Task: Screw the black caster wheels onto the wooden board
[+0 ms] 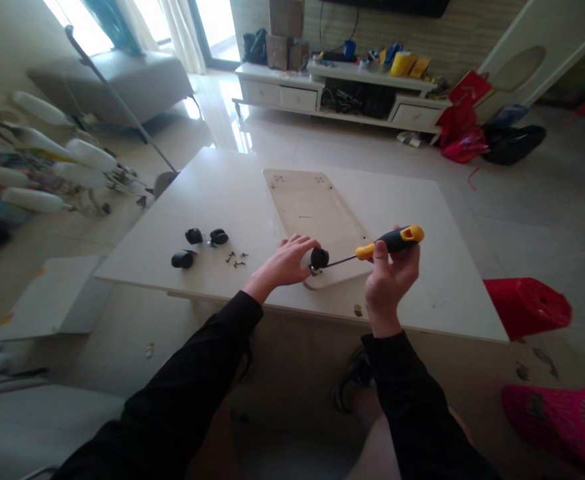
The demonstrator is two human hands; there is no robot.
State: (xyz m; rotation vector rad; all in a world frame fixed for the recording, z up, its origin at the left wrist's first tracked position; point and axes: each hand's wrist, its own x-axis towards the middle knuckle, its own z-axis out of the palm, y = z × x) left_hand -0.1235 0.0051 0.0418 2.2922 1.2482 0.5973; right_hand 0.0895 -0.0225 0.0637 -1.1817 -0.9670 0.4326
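Observation:
My left hand (292, 259) grips a black caster wheel (319, 258) at the near end of a cream rectangular board (317, 207) lying on the white table. In my right hand (391, 277) is a screwdriver (397, 240) with a black and yellow handle, held nearly level. Its shaft points left, and the tip reaches the caster's metal base; whether it sits in a screw I cannot tell. Left of my hands lie three more black casters (218, 237) and several small dark screws (236, 260). Holes show at the board's far corners.
The white table (402, 200) has its near edge just before my legs. A red plastic stool (527, 307) stands by its right end, and a pink basket (562, 420) is at lower right. A white TV cabinet (282, 97) with boxes stands beyond.

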